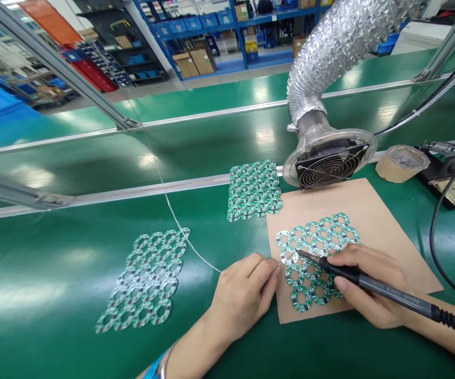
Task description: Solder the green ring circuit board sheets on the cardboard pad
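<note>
My right hand (pixel 373 284) grips a black soldering iron (pixel 393 296) like a pen. Its thin tip touches or hovers just over a ring on the left side of a green circuit board panel (pixel 301 298), made of joined ring-shaped boards; I cannot tell which. At the panel's left edge my left hand (pixel 245 295) pinches a thin pale solder wire (pixel 193 249), whose end points toward the iron's tip. From that hand the wire runs up and to the left. Beneath the panel lies a brown cardboard sheet (pixel 385 226), and my right hand covers the panel's lower right part.
Another ring-board panel (pixel 136 291) lies at left, and a stack of panels (pixel 254 190) sits behind the cardboard. A fume extractor fan (pixel 332 167) on a silver duct (pixel 330 58) hangs over the back edge. At right are a tape roll (pixel 402 164) and a soldering iron stand (pixel 452 173).
</note>
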Demonstrator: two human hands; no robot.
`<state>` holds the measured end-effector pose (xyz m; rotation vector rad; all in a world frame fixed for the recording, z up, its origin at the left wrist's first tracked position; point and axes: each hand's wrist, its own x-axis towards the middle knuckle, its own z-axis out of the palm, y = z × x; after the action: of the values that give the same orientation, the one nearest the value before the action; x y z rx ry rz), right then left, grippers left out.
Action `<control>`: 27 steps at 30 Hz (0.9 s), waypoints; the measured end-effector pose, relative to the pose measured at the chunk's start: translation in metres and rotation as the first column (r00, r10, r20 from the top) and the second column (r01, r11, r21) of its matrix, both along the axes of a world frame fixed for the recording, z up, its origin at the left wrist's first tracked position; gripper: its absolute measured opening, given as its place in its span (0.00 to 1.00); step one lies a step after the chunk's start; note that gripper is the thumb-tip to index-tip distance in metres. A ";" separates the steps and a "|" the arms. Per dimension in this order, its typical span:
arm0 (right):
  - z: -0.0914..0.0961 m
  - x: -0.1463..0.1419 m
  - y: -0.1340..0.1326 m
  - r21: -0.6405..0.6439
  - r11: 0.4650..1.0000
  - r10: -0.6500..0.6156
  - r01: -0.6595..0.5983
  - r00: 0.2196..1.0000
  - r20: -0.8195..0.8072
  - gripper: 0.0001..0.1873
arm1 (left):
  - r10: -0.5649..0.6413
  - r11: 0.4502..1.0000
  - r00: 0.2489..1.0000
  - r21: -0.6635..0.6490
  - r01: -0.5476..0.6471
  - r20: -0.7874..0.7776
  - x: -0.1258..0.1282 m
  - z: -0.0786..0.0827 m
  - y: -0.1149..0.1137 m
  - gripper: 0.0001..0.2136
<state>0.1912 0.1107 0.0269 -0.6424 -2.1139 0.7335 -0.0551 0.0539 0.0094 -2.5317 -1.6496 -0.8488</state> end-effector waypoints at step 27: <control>0.009 -0.004 -0.006 0.090 0.996 -0.006 0.009 0.999 -0.034 0.19 | -0.065 0.992 0.990 0.098 0.077 -0.125 0.005 0.002 0.002 0.04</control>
<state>0.1875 0.1049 0.0364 -0.5853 -2.0999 0.6370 -0.0500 0.0554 0.0116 -2.5307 -1.4515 -0.7459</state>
